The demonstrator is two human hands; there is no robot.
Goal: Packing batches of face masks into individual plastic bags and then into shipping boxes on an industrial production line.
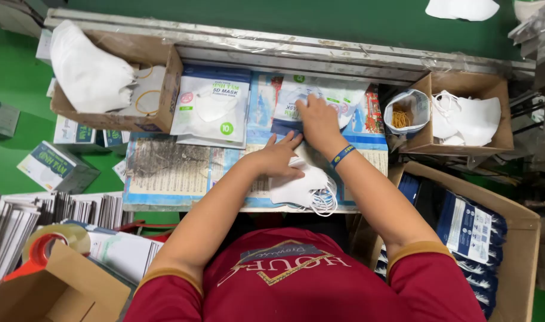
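My left hand (278, 156) presses flat on a stack of white face masks (302, 188) with ear loops, lying at the near edge of the paper-covered worktable (165, 173). My right hand (317, 119) reaches farther back and rests on a printed mask pouch (344, 95), fingers closed around its edge. A blue wristband sits on my right wrist. A pile of similar white and blue pouches (211, 107) lies to the left of it.
A cardboard box (114, 89) at the back left holds white masks. Another box (463, 116) at the right holds masks and a bag of rubber bands (403, 113). A large carton (511, 238) of packed pouches stands lower right. A tape roll (54, 238) lies lower left.
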